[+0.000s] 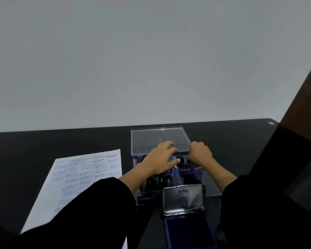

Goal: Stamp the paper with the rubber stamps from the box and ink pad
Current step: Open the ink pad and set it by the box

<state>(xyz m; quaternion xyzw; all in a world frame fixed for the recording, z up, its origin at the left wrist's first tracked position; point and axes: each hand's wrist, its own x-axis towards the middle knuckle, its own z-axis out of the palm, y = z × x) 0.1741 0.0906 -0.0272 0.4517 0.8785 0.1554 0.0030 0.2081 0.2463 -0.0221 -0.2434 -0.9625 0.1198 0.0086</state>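
Observation:
A clear plastic box [212,187] stands on the black table, and several dark-handled rubber stamps [151,184] stand in its compartments. Its transparent lid [158,137] is swung open and leans back behind it. My left hand [160,160] hovers over the box with fingers spread, the fingertips at the lid's front edge. At the lid's front right corner my right hand [200,152] is closed on that edge. In front of the box lies an open blue ink pad [188,230], its silver lid [183,198] upright. The white paper [75,177] on the left carries many blue stamp prints.
The black table [43,146] ends at a plain grey wall behind the box. A brown upright surface [302,97] rises at the far right. My black sleeves [90,212] cover part of the paper and the table's near side.

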